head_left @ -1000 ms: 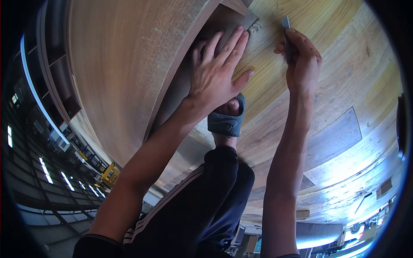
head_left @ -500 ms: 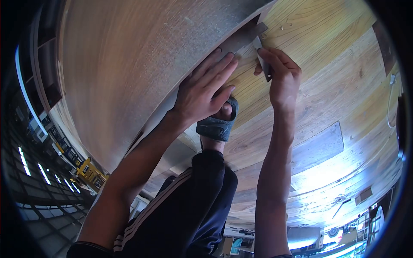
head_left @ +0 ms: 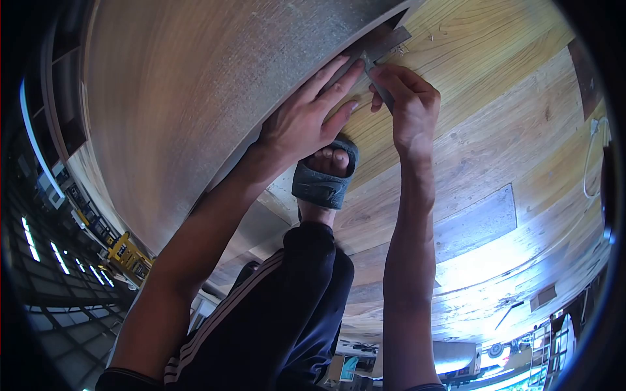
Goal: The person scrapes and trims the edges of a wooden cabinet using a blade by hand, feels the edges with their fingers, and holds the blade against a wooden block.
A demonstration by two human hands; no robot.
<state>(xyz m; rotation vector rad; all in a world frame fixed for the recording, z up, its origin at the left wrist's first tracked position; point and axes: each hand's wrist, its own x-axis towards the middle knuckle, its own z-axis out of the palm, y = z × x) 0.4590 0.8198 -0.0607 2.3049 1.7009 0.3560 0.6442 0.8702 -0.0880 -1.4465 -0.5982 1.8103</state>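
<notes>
My left hand point(head_left: 303, 124) lies flat with its fingers stretched out along a dark strip point(head_left: 395, 40) under the edge of a large wood-grain panel point(head_left: 215, 85). Between the thumb and fingers of my right hand point(head_left: 412, 104) is a thin, flat metal blade point(head_left: 383, 87). Its far tip meets the strip, close beside my left fingertips. Part of the blade is hidden by the right fingers, and the left hand covers much of the strip.
A wood-plank floor point(head_left: 482, 124) spreads beneath, with small shavings point(head_left: 430, 36) near the strip. My foot in a dark slide sandal point(head_left: 324, 182) rests below the left hand. A white cable point(head_left: 593, 156) lies at right; a yellow machine point(head_left: 130, 257) stands at left.
My right hand has moved left and slightly up, bringing the blade's tip from the strip's outer part to my left fingertips. The left hand stays nearly in place, its fingers shifted slightly upward.
</notes>
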